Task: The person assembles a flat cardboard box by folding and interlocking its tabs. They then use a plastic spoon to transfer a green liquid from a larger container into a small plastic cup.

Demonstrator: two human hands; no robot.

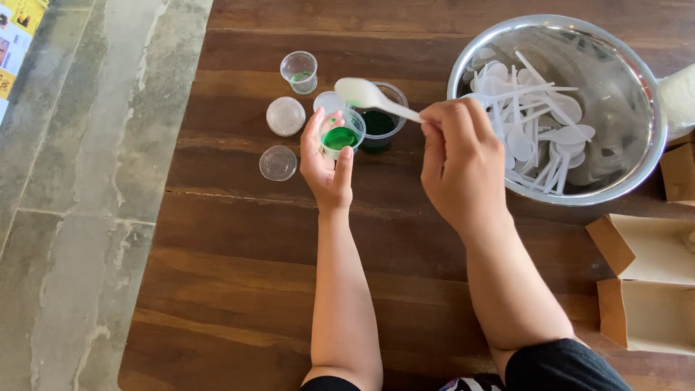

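Currently, left hand grips small cup w/ green liquid, held just above bench. Right hand pinches white spoon, bowl end over the cup. Larger tub of dark green liquid sits behind. Status est.: one cup filled; another cup nearly empty; two lids unfitted. Steel bowl holds spare spoons.

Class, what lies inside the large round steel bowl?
The steel bowl holds a loose pile of white plastic spoons. Its floor under the pile, and its near-left part behind the right hand, are hidden.
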